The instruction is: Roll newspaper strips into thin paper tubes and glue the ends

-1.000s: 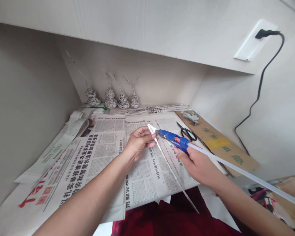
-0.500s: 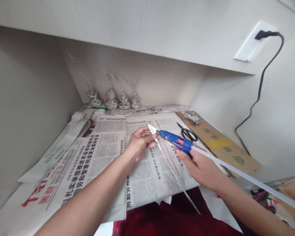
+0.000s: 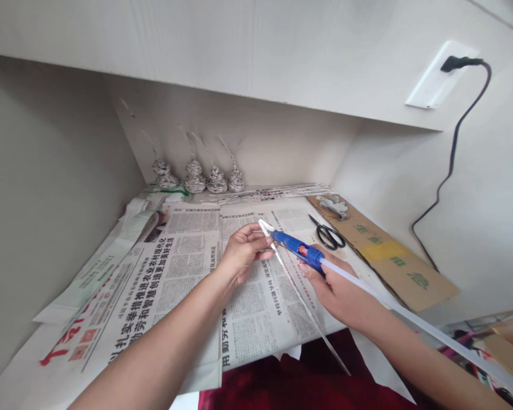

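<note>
Between the fingertips of my left hand [image 3: 248, 246] is a thin rolled paper strip [image 3: 297, 290], bent near its upper end. Its long tail slants down over the table edge toward the dark red cloth. My right hand [image 3: 331, 285] is wrapped round a blue glue gun [image 3: 297, 247], pointing left. The gun's nozzle is at the bent part of the strip, close to my left fingertips; whether it touches cannot be made out. A long translucent glue stick [image 3: 380, 299] sticks out of the gun's back over my right forearm.
Newspaper [image 3: 188, 273] covers the table. Black scissors [image 3: 328, 233] lie right of the gun, beside a cardboard piece [image 3: 393, 253] with a crumpled grey-white glove [image 3: 332, 206]. Several woven paper gourds [image 3: 195, 177] and thin paper rolls [image 3: 277, 193] line the back. A cord [image 3: 455, 142] hangs from the wall socket [image 3: 431, 85].
The glue gun has shifted slightly left and down, its nozzle now nearer the bend of the paper strip. My left hand keeps its pinch almost in place.
</note>
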`<state>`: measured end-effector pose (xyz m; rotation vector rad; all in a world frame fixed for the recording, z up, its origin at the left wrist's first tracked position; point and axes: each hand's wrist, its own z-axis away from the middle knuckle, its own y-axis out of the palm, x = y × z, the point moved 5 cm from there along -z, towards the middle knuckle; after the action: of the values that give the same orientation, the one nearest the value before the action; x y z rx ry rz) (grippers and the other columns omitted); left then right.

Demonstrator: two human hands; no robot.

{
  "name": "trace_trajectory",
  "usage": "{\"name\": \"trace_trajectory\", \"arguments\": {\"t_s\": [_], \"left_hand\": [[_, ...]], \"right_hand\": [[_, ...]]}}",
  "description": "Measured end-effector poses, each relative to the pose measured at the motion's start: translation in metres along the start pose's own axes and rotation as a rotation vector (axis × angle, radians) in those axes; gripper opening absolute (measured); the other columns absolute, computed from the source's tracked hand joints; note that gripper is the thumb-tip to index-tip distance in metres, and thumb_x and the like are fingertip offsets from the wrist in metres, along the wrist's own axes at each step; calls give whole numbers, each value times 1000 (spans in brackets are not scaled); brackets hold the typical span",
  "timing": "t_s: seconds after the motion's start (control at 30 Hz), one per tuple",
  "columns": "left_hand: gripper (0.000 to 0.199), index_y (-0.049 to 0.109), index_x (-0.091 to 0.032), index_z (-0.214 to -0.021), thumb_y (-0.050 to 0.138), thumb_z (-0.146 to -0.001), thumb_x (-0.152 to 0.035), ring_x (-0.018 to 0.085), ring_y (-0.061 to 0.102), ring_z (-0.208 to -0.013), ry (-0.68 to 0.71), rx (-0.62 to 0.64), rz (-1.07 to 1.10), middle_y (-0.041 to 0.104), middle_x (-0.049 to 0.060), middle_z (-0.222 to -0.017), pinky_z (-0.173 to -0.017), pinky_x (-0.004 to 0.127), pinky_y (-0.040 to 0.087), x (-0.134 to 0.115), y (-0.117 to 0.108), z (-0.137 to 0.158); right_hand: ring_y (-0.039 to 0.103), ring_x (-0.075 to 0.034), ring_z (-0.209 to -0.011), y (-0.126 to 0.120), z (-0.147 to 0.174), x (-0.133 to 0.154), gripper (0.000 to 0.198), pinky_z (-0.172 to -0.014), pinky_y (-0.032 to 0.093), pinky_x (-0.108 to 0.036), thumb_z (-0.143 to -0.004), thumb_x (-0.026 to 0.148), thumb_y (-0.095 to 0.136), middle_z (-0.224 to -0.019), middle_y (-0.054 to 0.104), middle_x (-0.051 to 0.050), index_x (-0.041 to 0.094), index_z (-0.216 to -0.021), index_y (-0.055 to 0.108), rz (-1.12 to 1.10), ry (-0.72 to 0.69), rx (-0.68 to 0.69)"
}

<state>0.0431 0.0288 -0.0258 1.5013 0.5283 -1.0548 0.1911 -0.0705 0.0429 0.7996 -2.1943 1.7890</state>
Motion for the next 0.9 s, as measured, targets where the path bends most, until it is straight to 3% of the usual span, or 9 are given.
{"name": "trace_trajectory", "arguments": {"t_s": [0.5, 0.6, 0.9], "left_hand": [[41, 61, -15, -98, 79, -61, -15, 14, 65, -72, 2, 2, -15, 67, 6, -85, -56, 21, 55, 0, 0, 0], [41, 60, -15, -98, 78, -61, -13, 15, 65, -72, -8, -9, -19, 67, 6, -85, -55, 21, 55, 0, 0, 0], [34, 57, -13, -91, 75, -64, -8, 13, 66, -73, -47, -46, -28, 67, 7, -85, -57, 18, 55, 1, 0, -1]], "right_hand": [[62, -23, -80, -13, 3, -20, 27, -68, 45, -31, -90, 32, 41, -90, 65, -7, 18, -111, 51, 215, -26, -99], [62, -25, -84, -28, 2, -45, 30, -70, 45, -33, -88, 33, 43, -96, 65, -10, 20, -115, 50, 334, 14, -148], [61, -23, -84, -97, 26, -162, 31, -73, 45, -31, -77, 18, 50, -96, 64, -10, 18, -108, 51, 578, 120, -36]]}}
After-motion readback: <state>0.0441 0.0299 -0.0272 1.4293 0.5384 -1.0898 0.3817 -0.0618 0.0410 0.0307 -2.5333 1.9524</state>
